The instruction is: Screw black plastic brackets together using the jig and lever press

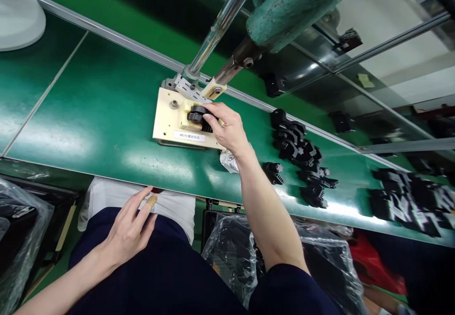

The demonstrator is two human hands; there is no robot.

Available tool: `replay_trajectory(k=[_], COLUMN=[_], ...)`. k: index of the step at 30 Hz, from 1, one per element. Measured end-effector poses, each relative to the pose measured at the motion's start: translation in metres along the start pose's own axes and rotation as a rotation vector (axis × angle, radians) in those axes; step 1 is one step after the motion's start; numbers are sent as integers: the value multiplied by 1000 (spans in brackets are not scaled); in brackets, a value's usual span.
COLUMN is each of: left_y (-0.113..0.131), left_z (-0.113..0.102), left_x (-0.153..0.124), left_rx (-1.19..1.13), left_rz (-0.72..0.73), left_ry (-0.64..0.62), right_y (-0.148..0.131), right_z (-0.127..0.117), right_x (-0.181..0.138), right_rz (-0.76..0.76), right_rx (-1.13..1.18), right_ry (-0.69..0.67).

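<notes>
My right hand (229, 128) reaches over the green bench and pinches a black plastic part (197, 114) at its right side. The part sits in a cream-coloured fixture (167, 116) with a printed label on its front, below a press head. How firmly it is seated I cannot tell. My left hand (131, 225) hovers over my lap, just below the bench edge. Its fingers are stretched out and hold nothing; one finger has a tan wrap. Partly hidden under my right wrist lies a crumpled white bag (228, 161) with print.
A worn green press body (284, 16) and a chrome column (216, 26) rise behind the fixture. Black parts (298, 144) are piled along the bench to the right. Plastic-lined crates (231, 244) stand below the edge. A white round base (21, 16) is at far left.
</notes>
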State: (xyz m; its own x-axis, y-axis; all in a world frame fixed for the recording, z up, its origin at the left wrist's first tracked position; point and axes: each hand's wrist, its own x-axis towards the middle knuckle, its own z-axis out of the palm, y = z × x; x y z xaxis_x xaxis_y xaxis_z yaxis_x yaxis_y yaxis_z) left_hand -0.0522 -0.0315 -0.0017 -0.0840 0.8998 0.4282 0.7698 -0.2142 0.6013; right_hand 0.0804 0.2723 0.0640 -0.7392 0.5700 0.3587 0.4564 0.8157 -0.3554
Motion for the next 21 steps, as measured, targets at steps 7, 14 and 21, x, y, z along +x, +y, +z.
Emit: replay_trajectory(k=[7, 14, 21], left_y=[1, -15, -53], left_z=[4, -6, 1], left_x=[0, 18, 105], left_rx=[0, 75, 214], left_rz=[-29, -23, 158], left_ry=[8, 76, 103], right_y=[-10, 8, 3], right_z=[6, -1, 19], right_x=[-3, -35, -16], right_rz=[104, 195, 334], right_rx=[-222, -16, 52], right_ry=[-37, 79, 158])
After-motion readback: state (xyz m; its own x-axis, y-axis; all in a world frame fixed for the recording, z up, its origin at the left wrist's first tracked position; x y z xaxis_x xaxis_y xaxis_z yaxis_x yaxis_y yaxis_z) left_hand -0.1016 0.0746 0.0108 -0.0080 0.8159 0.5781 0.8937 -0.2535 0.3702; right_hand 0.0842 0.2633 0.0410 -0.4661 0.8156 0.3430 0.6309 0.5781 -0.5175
